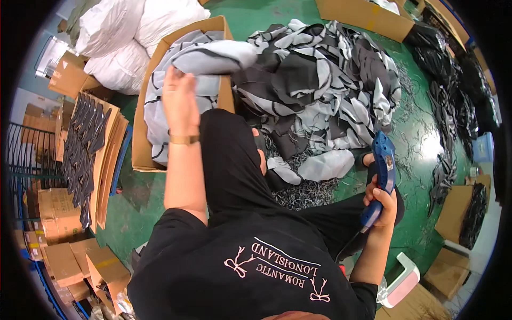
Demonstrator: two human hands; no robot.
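My left hand (180, 101) is raised over an open cardboard box (140, 144), its fingers stretched out and somewhat blurred. Just beyond the fingertips is a light grey fabric piece (213, 57) with black edging, smeared by motion and seemingly free of the hand. Similar grey pieces (157, 117) lie layered inside the box. At my right side, my right hand (383, 202) is wrapped round a blue corded handheld power tool (385, 160), its head pointing away from me. The tool's working tip cannot be made out.
A large heap of grey and black fabric pieces (314, 80) covers the floor ahead. Thin dark scraps (309, 196) lie by my legs. White sacks (114, 40) stand behind the box, flat cardboard sheets (109, 160) at left, black plastic bags (432, 48) at right.
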